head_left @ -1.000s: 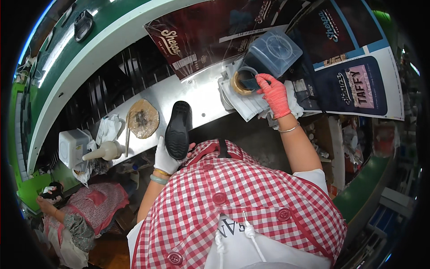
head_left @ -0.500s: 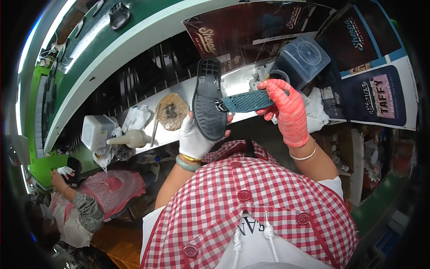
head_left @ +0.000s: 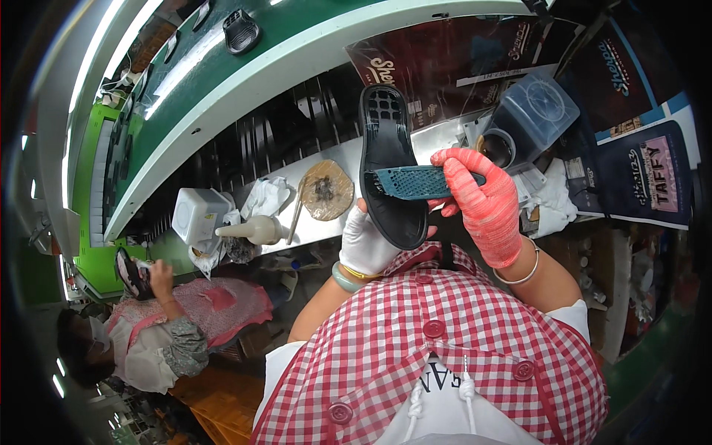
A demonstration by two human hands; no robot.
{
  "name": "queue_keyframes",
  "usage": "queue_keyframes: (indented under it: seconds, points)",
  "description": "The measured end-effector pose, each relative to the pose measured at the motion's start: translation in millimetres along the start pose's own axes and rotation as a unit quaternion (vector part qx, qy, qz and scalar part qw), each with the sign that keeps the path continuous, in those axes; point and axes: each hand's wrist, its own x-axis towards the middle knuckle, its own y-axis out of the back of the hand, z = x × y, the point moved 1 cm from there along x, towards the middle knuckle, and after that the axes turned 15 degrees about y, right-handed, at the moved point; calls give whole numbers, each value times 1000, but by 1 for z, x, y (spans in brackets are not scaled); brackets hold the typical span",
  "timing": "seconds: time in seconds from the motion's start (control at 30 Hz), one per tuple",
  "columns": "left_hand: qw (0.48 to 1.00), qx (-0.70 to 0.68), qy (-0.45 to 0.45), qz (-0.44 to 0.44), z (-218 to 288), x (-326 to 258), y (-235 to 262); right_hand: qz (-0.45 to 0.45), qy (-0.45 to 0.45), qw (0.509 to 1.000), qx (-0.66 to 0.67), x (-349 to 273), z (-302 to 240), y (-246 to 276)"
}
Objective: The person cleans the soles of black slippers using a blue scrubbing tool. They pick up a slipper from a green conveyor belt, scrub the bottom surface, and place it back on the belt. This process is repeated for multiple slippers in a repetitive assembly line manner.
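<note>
My left hand (head_left: 368,243), in a white glove, grips the heel end of a black shoe sole (head_left: 389,148) from below. The sole stands lengthwise in front of me, its inner face toward me and a grid of hollows at the far end. In a coral-red glove, my right hand (head_left: 486,208) is closed round one end of a flat teal strip with a mesh pattern (head_left: 415,183). The strip lies across the sole's middle, its free end over the sole's surface. I cannot tell exactly what kind of thing the strip is.
On the metal ledge are a round tan disc (head_left: 326,190) with a stick, a squeeze bottle (head_left: 256,231), a white container (head_left: 199,215) and a clear plastic box (head_left: 538,111). Beyond runs a green conveyor (head_left: 297,22) carrying a black sole (head_left: 241,32). A co-worker (head_left: 159,341) handles a shoe at left.
The view has shifted, so the scene lies further right. The strip's dark free end, visible earlier at the sole's edge, now reaches over the sole. The co-worker's shoe now shows more clearly.
</note>
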Motion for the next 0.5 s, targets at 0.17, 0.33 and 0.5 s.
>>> queue_keyframes:
  seconds: [0.17, 0.33, 0.5]
  points:
    - [1000, 24, 18, 3, -2, 0, -3, 33, 64, 997, -1, 3, 0, 0]
    - [998, 51, 34, -7, -4, -4, -7, 51, 82, 995, -18, 14, -11, 6]
    - [996, 83, 38, -4, -5, -7, -12, 60, 112, 992, -20, 26, -21, 10]
